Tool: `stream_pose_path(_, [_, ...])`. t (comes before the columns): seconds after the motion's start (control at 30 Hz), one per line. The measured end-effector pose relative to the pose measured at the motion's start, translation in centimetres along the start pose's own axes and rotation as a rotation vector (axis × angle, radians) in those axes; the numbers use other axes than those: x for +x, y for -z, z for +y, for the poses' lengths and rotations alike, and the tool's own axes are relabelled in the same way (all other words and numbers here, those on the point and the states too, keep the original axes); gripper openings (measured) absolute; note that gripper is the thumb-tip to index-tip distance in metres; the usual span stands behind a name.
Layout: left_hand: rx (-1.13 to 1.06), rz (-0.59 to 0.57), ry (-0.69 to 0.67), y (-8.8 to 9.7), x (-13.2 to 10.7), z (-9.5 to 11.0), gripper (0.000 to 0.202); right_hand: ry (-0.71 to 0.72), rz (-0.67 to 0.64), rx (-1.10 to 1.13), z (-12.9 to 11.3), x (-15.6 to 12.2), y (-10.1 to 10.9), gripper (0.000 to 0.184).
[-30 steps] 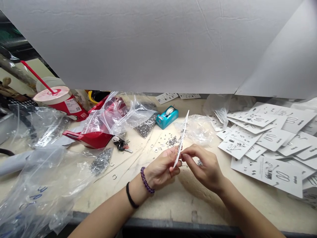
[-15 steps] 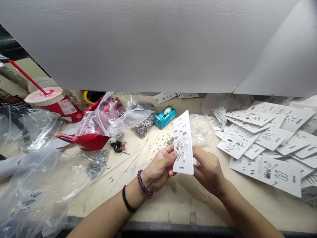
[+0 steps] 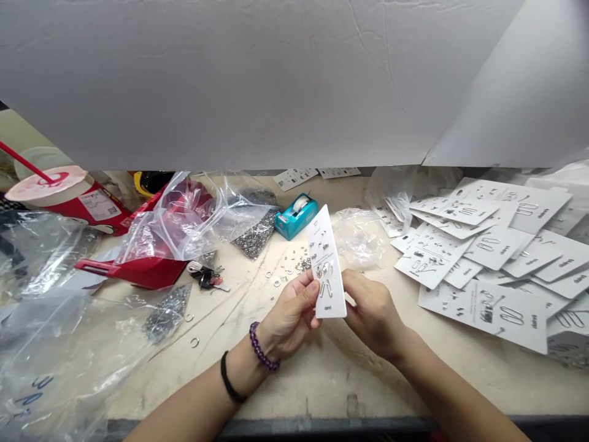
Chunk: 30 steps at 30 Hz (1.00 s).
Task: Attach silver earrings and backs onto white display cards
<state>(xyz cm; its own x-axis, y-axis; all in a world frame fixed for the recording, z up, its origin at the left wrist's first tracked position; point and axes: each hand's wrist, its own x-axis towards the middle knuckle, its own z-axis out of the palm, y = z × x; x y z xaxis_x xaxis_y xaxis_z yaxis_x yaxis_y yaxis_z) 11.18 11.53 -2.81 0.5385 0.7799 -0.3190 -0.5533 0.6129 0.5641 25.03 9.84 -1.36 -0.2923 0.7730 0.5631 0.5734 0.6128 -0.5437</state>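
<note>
Well left of the left fingers, a red plastic scoop (image 3: 131, 273) and a clear bag (image 3: 168, 313) of small silver parts. Just beyond the left fingertips, loose metal rings (image 3: 276, 282) on the bench, easy to scatter with a careless wrist sweep. Left hand (image 3: 292, 316): fingers curled together, thumb pressed on the lower left of a white card (image 3: 332, 301), the card standing upright between both hands, with silver jewellery (image 3: 324, 270) on its face. Right hand (image 3: 372, 316): fingers bunched at the card's right edge, tips hidden, grip impossible to tell. Right of those fingers, a loose pile of printed cards (image 3: 478, 264). Main risk: a slackened pinch, dropping the card among the rings.
</note>
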Motion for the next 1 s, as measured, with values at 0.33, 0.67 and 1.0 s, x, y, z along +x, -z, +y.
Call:
stream_pose_path(0.33, [-0.254, 0.002, 0.106, 0.4, -0.3, 0.2, 0.027, -0.092, 0.095, 0.156, -0.5, 0.2, -0.1, 0.010])
stream_pose_path(0.67, [-0.130, 0.008, 0.102, 0.6, -0.1, -0.3, 0.027, -0.127, -0.002, 0.160, 0.2, -0.3, -1.0, 0.011])
stream_pose_path(1.0, [0.000, -0.020, 0.069, 1.2, 0.0, 0.1, 0.026, -0.009, -0.081, 0.037, 0.9, -0.6, -1.2, 0.016])
